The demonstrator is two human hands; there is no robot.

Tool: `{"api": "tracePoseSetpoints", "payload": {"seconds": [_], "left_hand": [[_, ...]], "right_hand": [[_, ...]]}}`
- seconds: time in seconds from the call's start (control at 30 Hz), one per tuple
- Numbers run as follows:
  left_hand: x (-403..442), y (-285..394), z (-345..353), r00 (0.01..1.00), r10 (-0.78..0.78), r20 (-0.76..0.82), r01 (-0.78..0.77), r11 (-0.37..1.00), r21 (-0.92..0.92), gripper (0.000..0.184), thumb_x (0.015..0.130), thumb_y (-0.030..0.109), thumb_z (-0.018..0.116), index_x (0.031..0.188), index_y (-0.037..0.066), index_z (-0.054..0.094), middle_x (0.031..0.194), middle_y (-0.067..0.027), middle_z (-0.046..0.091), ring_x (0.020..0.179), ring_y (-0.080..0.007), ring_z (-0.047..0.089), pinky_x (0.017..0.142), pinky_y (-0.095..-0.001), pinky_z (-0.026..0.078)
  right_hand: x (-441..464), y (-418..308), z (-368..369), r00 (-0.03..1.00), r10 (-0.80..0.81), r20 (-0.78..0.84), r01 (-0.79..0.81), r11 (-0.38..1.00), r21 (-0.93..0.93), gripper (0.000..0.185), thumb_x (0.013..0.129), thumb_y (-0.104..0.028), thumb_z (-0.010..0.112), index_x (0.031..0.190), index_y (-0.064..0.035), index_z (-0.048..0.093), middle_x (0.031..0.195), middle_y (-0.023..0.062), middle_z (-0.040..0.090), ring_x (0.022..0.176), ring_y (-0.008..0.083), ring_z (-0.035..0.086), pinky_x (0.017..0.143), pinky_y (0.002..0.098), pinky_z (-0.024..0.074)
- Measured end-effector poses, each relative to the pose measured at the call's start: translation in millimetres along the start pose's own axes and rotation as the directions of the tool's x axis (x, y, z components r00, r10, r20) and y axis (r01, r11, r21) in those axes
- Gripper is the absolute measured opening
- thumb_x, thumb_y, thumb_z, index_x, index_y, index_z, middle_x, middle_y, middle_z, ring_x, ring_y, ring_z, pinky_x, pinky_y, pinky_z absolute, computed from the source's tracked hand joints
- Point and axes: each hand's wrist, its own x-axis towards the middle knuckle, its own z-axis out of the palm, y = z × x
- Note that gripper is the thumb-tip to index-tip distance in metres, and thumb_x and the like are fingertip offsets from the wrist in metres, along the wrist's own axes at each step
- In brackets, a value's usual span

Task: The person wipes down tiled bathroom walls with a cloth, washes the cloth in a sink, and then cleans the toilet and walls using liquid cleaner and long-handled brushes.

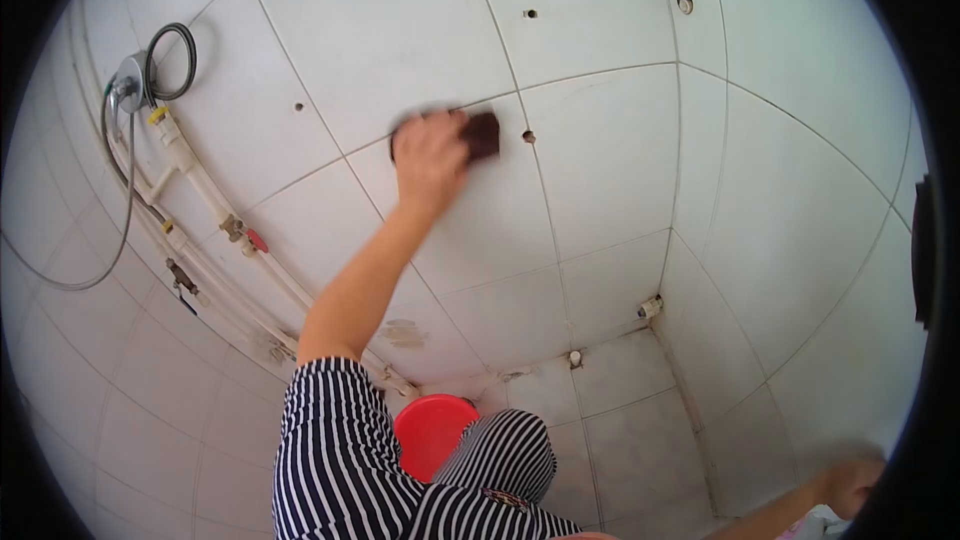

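Against the white tiled wall (600, 160), my left hand (432, 155) grips a dark brown cloth or pad (482, 137), slightly blurred. Its fingers curl over the item, which shows on both sides of the hand. A small hole in the tiles (529, 137) lies just right of the pad. At the lower right edge of the view is my right hand (850, 485), low beside the right wall; its fingers are blurred and partly cut off, so what they hold, if anything, cannot be made out. A pale and pink item (815, 522) shows just below it.
On the left wall are a shower valve (135, 80) with a looped hose (175, 62) and pipes (200, 175) with a red-handled tap (256, 239). A red basin (432, 430) stands low by my striped knee. A pipe fitting (650, 308) sits in the far corner, a dark object (922, 252) at the right.
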Motion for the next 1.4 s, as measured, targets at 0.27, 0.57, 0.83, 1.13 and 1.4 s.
{"api": "tracePoseSetpoints", "payload": {"seconds": [0.27, 0.57, 0.83, 1.13, 1.4], "left_hand": [[-87.0, 40.5, -31.2, 0.78, 0.275, 0.562, -0.169, 0.958, -0.234, 0.011, 0.074, 0.026, 0.074, 0.082, 0.019, 0.071, 0.15, 0.0032, 0.051, 0.143, -0.0171, 0.041, 0.119, -0.055, 0.028], [151.3, -157.2, -35.2, 0.999, 0.016, 0.052, -0.049, 0.682, 0.73, 0.035, 0.081, 0.027, 0.071, 0.115, 0.019, 0.071, 0.145, 0.0018, 0.055, 0.131, -0.0231, 0.052, 0.107, -0.0629, 0.035], [191.3, -172.3, -48.3, 0.887, -0.284, -0.363, 0.407, 0.853, 0.327, 0.033, 0.099, 0.025, 0.055, 0.107, -0.001, 0.072, 0.117, -0.0207, 0.067, 0.106, -0.0416, 0.061, 0.095, -0.0459, 0.047], [-11.7, 22.0, 38.4, 0.987, -0.098, -0.127, 0.092, 0.994, -0.056, 0.011, 0.071, 0.021, 0.078, 0.075, 0.015, 0.07, 0.126, 0.0009, 0.068, 0.118, -0.025, 0.061, 0.1, -0.0496, 0.04], [-220.2, 169.7, 42.6, 0.728, 0.472, 0.498, -0.223, 0.848, -0.48, 0.025, 0.086, 0.016, 0.065, 0.108, 0.006, 0.074, 0.135, -0.0053, 0.061, 0.131, -0.0245, 0.051, 0.112, -0.0435, 0.039]], "right_hand": [[6.8, -21.9, 1.8, 0.999, -0.019, -0.041, 0.023, 0.995, 0.1, 0.028, 0.092, -0.006, 0.068, 0.118, 0.0039, 0.063, 0.108, 0.0111, 0.069, 0.093, 0.0179, 0.064, 0.079, 0.0289, 0.056], [18.0, -64.0, 12.4, 0.998, -0.054, -0.009, 0.055, 0.967, 0.249, 0.041, 0.084, -0.002, 0.064, 0.123, 0.0068, 0.055, 0.119, 0.0167, 0.062, 0.105, 0.0221, 0.061, 0.094, 0.0343, 0.0535], [36.4, -72.3, 20.1, 0.985, -0.158, -0.07, 0.167, 0.974, 0.151, 0.025, 0.081, 0.0, 0.06, 0.105, 0.0065, 0.056, 0.1, 0.0138, 0.064, 0.096, 0.0203, 0.062, 0.087, 0.0334, 0.054], [43.2, -29.7, 25.7, 0.97, -0.156, -0.187, 0.196, 0.956, 0.219, 0.024, 0.08, -0.002, 0.062, 0.1, 0.0074, 0.053, 0.091, 0.0116, 0.065, 0.084, 0.017, 0.059, 0.075, 0.0332, 0.0526], [31.3, -20.7, 7.2, 0.985, -0.071, -0.159, 0.061, 0.996, -0.065, 0.021, 0.073, -0.007, 0.052, 0.086, 0.0099, 0.053, 0.084, 0.0143, 0.061, 0.077, 0.0203, 0.054, 0.065, 0.0343, 0.0479]]}}
